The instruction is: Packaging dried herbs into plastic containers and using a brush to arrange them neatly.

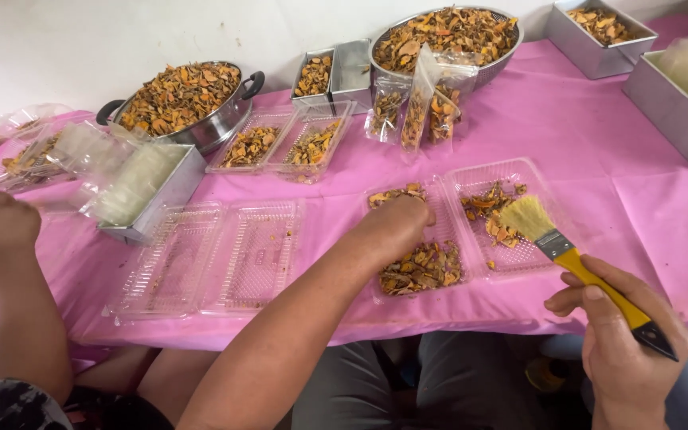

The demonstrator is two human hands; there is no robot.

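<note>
**Brush up, chips under our fingers**

Nearest, our right hand (627, 350) is clenched around the yellow-handled brush (575, 267), bristles hovering just past our fingers over the far half of the clear hinged tray (471, 179). Our left hand (396, 227) presses into the dried orange chips (424, 267), fingers curled on them. Careful: we judge a hard sweep could flick chips onto the pink desk (639, 199). Beyond, the steel bowl (511, 52) sits heaped.
</note>
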